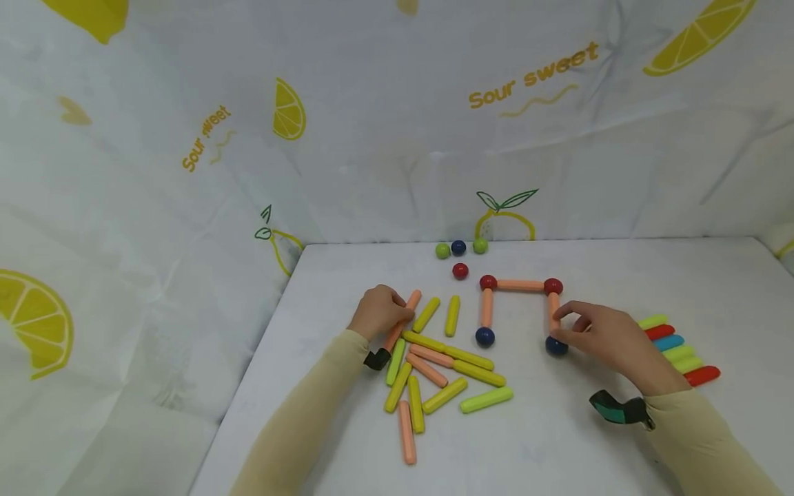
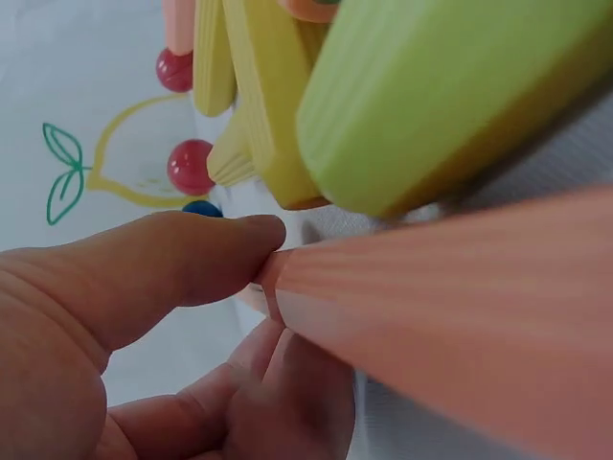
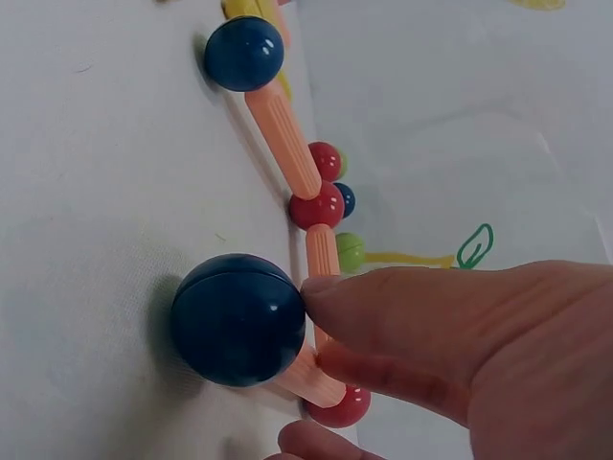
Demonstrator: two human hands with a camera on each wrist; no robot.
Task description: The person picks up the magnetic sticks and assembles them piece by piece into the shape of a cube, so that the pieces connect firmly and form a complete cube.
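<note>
My left hand (image 1: 380,313) pinches a peach stick (image 1: 413,300) between thumb and fingers at the left of the pile. Part of the peach also shows below the hand, raised close over a lime stick (image 1: 395,362). In the left wrist view, the thumb (image 2: 206,254) sits at a stick's end. My right hand (image 1: 602,337) reaches over the open-sided frame, thumb tip right at a dark blue ball (image 3: 239,321), forefinger at the peach stick (image 3: 324,385) joined to it. Two red balls (image 1: 488,282), another blue ball (image 1: 485,336) and peach sticks make up the other sides.
Yellow sticks (image 1: 446,396), with a few peach and lime ones, lie loosely in front of the left hand. Red, blue and lime sticks (image 1: 682,351) line up beyond the right wrist. Loose balls (image 1: 460,271) stand near the back wall of lemon-printed cloth (image 1: 384,172).
</note>
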